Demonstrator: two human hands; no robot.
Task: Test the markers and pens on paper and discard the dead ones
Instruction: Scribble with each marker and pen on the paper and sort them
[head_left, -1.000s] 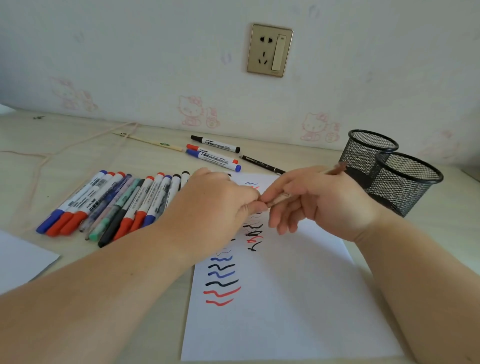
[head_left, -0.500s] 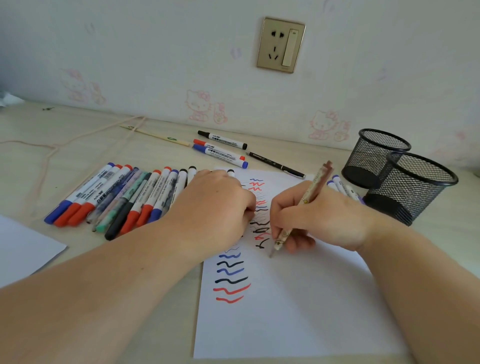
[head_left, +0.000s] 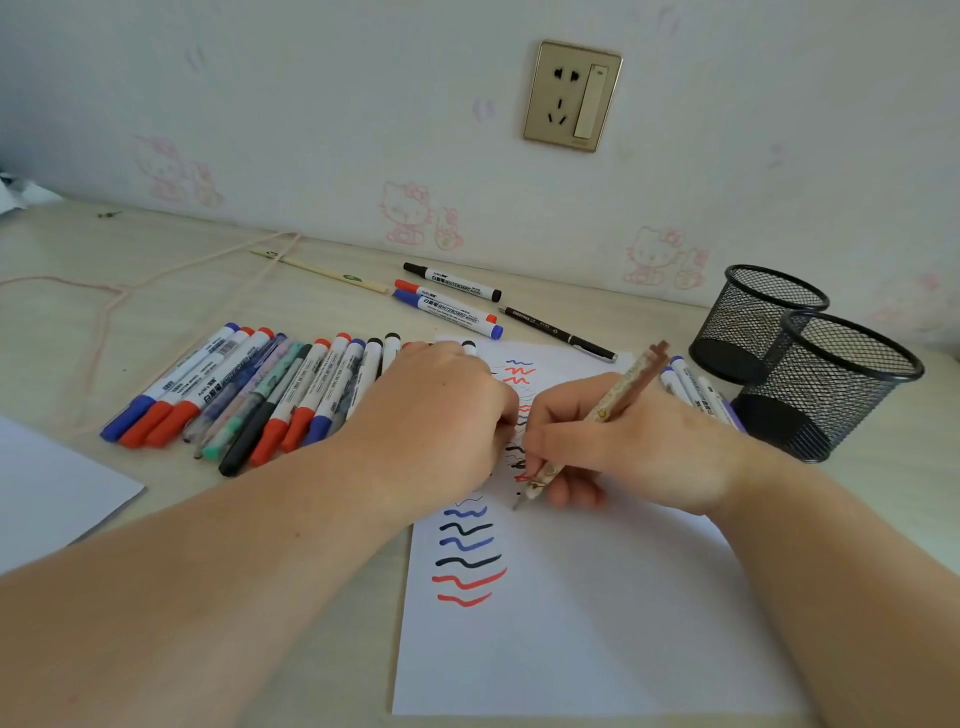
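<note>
Right hand (head_left: 639, 447) pinches a patterned pen (head_left: 597, 421) in a writing grip, tip down on the paper (head_left: 597, 623) just beside the column of squiggles (head_left: 467, 551) — red, black, blue marks running up the sheet's left side. Left hand (head_left: 436, 421) rests knuckles-up on the paper's upper left corner, fingers curled under; can't tell whether it holds anything. Marker row (head_left: 249, 395) lies side by side on the desk (head_left: 156, 291) left of that hand, caps mostly toward the camera. Three whiteboard markers (head_left: 449, 301) and a black pen (head_left: 558, 332) sit farther back, near the wall. A few more markers (head_left: 691, 387) lie behind the right hand, next to two mesh cups (head_left: 810, 364) — the cups touch or overlap in view, both upright. A second sheet (head_left: 47, 488) pokes in at the left edge. A thin stick (head_left: 322, 270) lies beyond the marker row.
</note>
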